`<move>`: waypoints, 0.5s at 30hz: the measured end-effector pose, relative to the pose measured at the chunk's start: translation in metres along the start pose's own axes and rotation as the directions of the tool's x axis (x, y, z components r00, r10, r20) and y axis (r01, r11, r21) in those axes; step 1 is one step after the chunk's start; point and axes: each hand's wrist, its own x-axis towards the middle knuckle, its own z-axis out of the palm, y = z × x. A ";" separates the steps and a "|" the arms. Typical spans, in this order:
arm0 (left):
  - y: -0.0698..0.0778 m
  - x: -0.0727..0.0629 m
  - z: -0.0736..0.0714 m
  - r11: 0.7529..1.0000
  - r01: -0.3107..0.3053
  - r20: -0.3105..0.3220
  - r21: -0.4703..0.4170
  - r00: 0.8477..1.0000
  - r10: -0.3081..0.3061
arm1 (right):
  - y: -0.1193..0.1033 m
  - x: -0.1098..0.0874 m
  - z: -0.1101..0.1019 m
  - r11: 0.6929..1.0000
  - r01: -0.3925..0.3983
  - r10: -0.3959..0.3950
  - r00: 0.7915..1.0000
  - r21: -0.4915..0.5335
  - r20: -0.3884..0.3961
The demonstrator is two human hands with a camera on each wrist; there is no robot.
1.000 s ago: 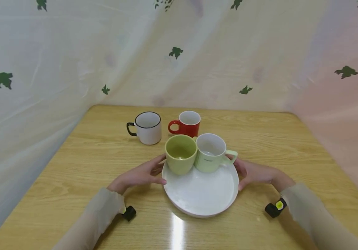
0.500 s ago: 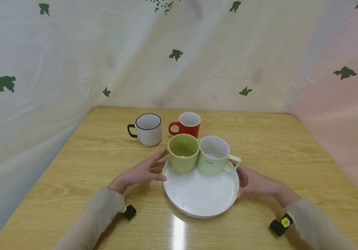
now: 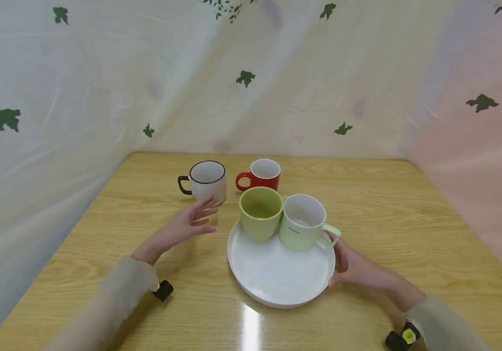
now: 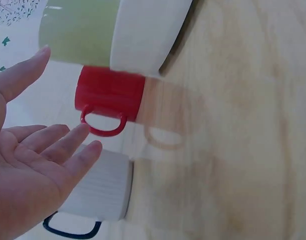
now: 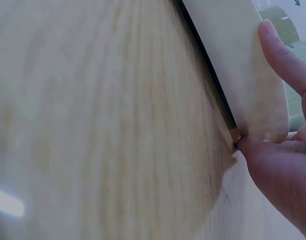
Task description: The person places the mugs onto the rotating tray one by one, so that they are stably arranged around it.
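Observation:
A round white tray (image 3: 281, 278) sits on the wooden table, bearing a yellow-green mug (image 3: 260, 226) and a pale green mug (image 3: 295, 236) side by side on its far part. My right hand (image 3: 358, 265) holds the tray's right side, thumb and fingers spread along its edge; the right wrist view shows thumb and fingers against the tray wall (image 5: 242, 65). Apart from the tray on its left, my left hand (image 3: 181, 226) is in the air with extended, spread fingers, holding nothing. It is nearest to a white mug (image 3: 202, 187) with black rim and handle, partly covering its base in the head view.
Behind the tray stands a red mug (image 3: 269, 183), its handle pointing left and its lower part hidden by the yellow-green mug. A pale curtain (image 3: 181, 73) with green leaf-like prints hangs beyond the table (image 3: 365, 195) and on both sides.
My left hand has let go of the tray and moved left. With my right hand on it, the tray has turned slightly clockwise, its mugs shifting right.

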 end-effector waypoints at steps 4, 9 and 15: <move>0.003 -0.001 -0.013 0.999 0.002 -0.069 0.050 0.998 0.002 | 0.000 -0.003 0.008 0.999 0.044 -0.043 0.999 0.024 -0.033; 0.008 -0.001 -0.026 0.998 -0.004 -0.118 0.062 0.993 0.011 | -0.002 -0.008 0.016 0.999 0.043 -0.043 0.998 0.003 -0.055; 0.015 0.003 -0.041 0.996 0.001 -0.183 0.088 0.983 0.015 | -0.007 -0.011 0.026 1.000 0.010 -0.010 0.994 0.001 -0.107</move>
